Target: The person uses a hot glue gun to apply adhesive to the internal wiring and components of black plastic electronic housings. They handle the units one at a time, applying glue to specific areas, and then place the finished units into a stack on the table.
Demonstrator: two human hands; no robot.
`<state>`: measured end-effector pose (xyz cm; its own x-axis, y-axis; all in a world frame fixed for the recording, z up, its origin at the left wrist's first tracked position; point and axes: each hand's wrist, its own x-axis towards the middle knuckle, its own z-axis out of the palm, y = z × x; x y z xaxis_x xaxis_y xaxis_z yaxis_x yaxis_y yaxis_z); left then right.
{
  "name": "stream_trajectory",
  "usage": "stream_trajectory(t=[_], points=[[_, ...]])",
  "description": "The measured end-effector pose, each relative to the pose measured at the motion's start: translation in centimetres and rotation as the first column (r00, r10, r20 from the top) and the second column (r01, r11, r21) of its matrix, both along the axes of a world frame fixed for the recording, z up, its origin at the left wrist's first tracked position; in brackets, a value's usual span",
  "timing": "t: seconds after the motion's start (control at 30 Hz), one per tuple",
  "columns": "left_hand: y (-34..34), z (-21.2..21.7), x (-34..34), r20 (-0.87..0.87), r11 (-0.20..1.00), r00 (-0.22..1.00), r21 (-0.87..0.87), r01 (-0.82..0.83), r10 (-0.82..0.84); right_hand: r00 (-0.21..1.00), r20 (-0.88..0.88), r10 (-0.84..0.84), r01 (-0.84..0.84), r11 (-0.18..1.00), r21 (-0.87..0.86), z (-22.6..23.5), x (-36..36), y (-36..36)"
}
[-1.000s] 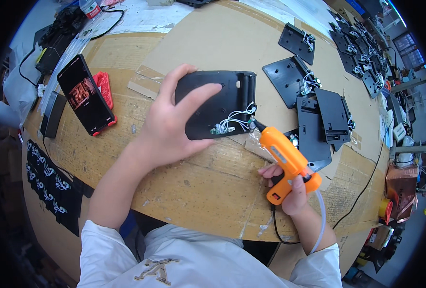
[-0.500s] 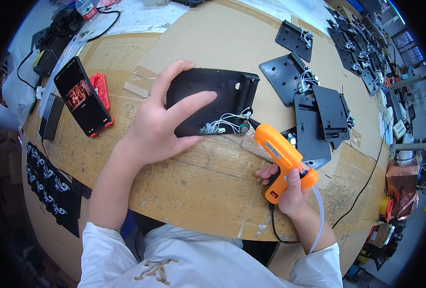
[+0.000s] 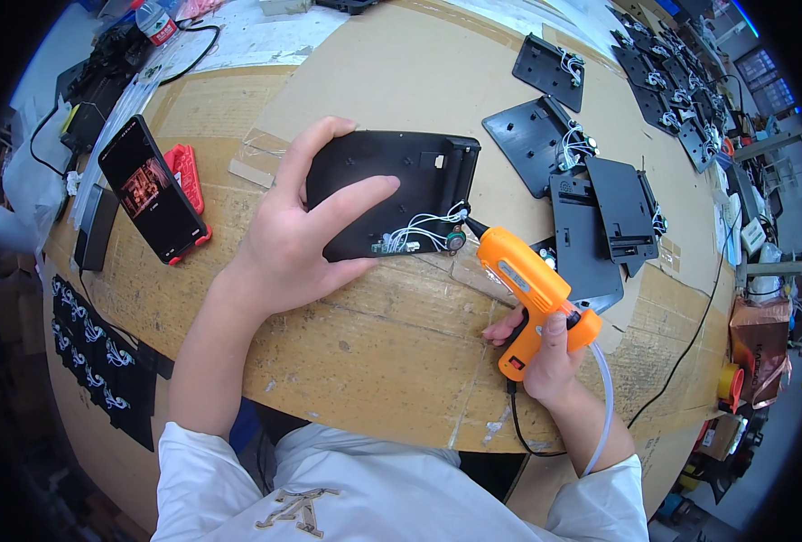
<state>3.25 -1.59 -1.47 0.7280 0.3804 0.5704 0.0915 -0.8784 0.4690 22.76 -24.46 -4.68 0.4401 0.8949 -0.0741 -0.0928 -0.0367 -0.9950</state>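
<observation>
My left hand [image 3: 306, 212] grips a black plastic housing [image 3: 401, 176], with the thumb along its near edge and a finger lying across its inside. In the housing's near right corner are white wires [image 3: 426, 226], a small green circuit board [image 3: 392, 245] and a round part [image 3: 455, 241]. My right hand [image 3: 545, 357] is wrapped round the handle of an orange hot glue gun [image 3: 526, 275]. Its dark nozzle points up and left, right beside the wires at the corner; whether it touches them I cannot tell. A pale glue stick [image 3: 606, 397] curves out of the gun's back.
Several black housings with wires lie to the right, among them a stacked pair [image 3: 618, 212]; more crowd the far right [image 3: 663, 86]. A phone [image 3: 154, 190] leans on a red stand [image 3: 184, 176] at left. A black cable [image 3: 690, 348] crosses the cardboard-covered table [image 3: 374, 361].
The view has shifted slightly. Both hands keep their holds, and the nozzle stays beside the wired corner of the housing.
</observation>
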Motion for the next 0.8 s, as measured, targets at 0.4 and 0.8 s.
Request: stream_trajectory(t=[0.4, 0.8], points=[[0.3, -0.32, -0.21, -0.06, 1.0, 0.998, 0.022, 0.019, -0.018, 0.999, -0.002, -0.039, 0.039, 0.999, -0.005, 0.05, -0.15, 0.13], [0.31, -0.31, -0.07, -0.065, 1.0, 0.998, 0.006, 0.013, -0.013, 0.997, -0.071, -0.025, 0.032, 0.995, 0.092, 0.08, -0.14, 0.22]])
